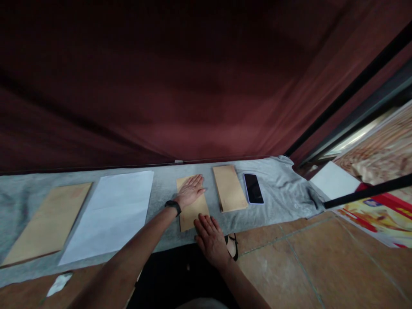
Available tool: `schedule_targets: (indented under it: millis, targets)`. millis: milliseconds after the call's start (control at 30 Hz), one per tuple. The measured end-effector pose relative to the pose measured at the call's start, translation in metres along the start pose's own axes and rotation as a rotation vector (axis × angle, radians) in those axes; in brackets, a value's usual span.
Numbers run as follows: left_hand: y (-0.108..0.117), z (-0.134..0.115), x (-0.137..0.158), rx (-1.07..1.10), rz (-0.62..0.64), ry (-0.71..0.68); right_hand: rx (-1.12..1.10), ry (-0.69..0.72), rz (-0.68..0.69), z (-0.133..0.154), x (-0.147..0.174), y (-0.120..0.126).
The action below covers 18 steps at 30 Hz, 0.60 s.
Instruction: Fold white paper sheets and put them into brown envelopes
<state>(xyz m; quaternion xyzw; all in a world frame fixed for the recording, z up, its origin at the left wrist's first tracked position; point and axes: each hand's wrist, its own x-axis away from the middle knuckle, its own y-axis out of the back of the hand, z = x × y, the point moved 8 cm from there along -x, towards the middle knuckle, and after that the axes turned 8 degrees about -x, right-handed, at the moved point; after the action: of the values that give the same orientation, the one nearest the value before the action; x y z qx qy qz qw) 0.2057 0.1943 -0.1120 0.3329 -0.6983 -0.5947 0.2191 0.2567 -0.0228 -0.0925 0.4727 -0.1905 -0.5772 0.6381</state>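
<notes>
A brown paper envelope (189,214) lies flat on the grey cloth in front of me. My left hand (189,191), with a black band on its wrist, rests palm down on its upper part, fingers stretched out. At the envelope's lower right corner lies my right hand (211,238), palm down, its fingers extended and touching the edge. Just to the right sits a stack of brown envelopes (230,189). A phone (253,189) with a dark screen and pale purple case lies beyond that stack.
Left of my hands are white paper sheets (111,214) and another pile of brown envelopes (51,219). The grey cloth (280,193) is wrinkled at right. A dark red curtain (193,86) hangs behind. Black bars (370,191) and a printed box (383,214) stand right, above floor tiles.
</notes>
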Motion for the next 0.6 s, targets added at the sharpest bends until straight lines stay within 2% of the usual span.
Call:
schedule_targets:
  millis: [100, 200, 600]
  targets:
    - [-0.002, 0.002, -0.005, 0.002, -0.002, 0.002, -0.025, -0.011, 0.001, -0.001, -0.001, 0.0]
    - [-0.001, -0.003, 0.002, 0.02, -0.015, -0.014, -0.051, -0.025, -0.008, -0.001, -0.002, 0.001]
    - [0.001, -0.043, 0.072, 0.085, 0.039, -0.165, -0.17, -0.027, -0.083, -0.005, -0.003, 0.008]
